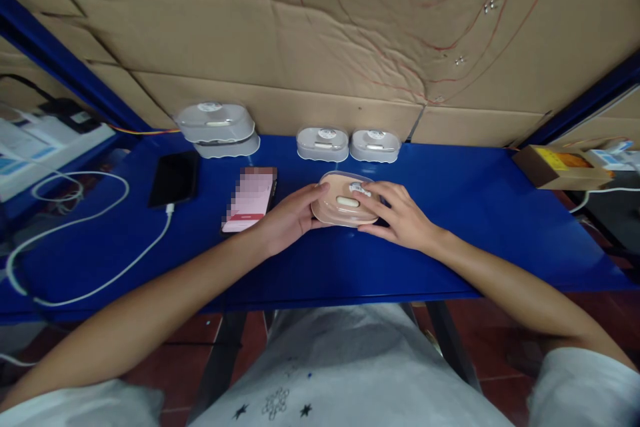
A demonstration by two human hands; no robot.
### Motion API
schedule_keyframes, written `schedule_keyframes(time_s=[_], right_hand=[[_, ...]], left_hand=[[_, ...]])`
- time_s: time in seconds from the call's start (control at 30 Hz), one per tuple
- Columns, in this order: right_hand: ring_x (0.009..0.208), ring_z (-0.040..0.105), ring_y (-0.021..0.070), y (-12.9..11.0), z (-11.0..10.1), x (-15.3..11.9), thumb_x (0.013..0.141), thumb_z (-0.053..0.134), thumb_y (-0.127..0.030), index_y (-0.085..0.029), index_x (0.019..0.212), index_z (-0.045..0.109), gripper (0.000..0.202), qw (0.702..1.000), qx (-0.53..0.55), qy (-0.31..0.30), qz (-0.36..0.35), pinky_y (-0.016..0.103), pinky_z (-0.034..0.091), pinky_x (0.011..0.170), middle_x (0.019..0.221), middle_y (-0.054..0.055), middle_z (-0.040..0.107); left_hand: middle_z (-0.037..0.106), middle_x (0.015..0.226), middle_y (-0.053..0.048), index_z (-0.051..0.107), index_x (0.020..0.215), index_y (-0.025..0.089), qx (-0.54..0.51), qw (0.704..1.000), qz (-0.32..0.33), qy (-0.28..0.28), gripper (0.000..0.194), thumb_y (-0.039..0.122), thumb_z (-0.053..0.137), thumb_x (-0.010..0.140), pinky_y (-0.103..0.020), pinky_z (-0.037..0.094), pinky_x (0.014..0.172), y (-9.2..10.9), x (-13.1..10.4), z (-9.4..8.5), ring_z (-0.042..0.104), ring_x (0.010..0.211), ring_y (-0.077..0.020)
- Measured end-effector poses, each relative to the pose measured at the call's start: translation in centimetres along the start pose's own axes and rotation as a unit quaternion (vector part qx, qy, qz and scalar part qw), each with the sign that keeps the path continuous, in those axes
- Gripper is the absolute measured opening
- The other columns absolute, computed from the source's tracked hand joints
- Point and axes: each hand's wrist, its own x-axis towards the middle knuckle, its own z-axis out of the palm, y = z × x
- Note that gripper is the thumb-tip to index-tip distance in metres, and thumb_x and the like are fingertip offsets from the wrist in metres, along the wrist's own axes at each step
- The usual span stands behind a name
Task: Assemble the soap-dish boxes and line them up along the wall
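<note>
A peach-coloured plastic box (pixel 338 212) with a clear lid is between my hands above the blue table. On its lid are a pale oval handle (pixel 347 201) and a crumpled-looking white label (pixel 359 189). My left hand (pixel 295 217) grips the box's left end, thumb on the lid and fingers at its side. Around the right end curls my right hand (pixel 400 217), its fingers over the lid beside the label and its thumb low at the front edge. The fingers cover part of the label and the right end.
Along the cardboard back wall stand grey lidded boxes: a stacked pair (pixel 217 123), then two singles (pixel 323 145) (pixel 375 146). A lit phone (pixel 250 200) lies by my left forearm. Further left is a dark phone (pixel 174 179) on a white cable (pixel 145 260). An open carton (pixel 560 170) sits right.
</note>
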Motion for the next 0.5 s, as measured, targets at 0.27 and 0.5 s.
schedule_keyframes(time_s=[0.27,0.5], right_hand=[[0.145,0.053,0.0392,-0.26,0.37,0.02,0.111,0.056,-0.047,-0.030,0.172,0.032,0.068,1.000,-0.021,-0.016,-0.006,0.059,0.046,0.116,0.158,0.017,0.057],[0.150,0.048,0.0389,-0.26,0.26,0.12,0.108,0.060,-0.052,-0.032,0.173,0.027,0.076,0.999,0.028,-0.021,0.003,0.061,0.043,0.122,0.160,0.016,0.052]], left_hand=[[0.085,0.117,-0.014,0.081,0.121,0.016,-0.018,0.998,-0.043,0.047,0.030,0.034,0.068,0.101,-0.034,0.064,0.090,0.47,0.13,0.51,0.078,0.111,-0.0276],[0.084,0.121,-0.012,0.080,0.124,0.018,-0.009,0.998,-0.041,0.047,0.032,0.035,0.067,0.100,-0.031,0.063,0.086,0.72,0.11,0.54,0.077,0.113,-0.0269]])
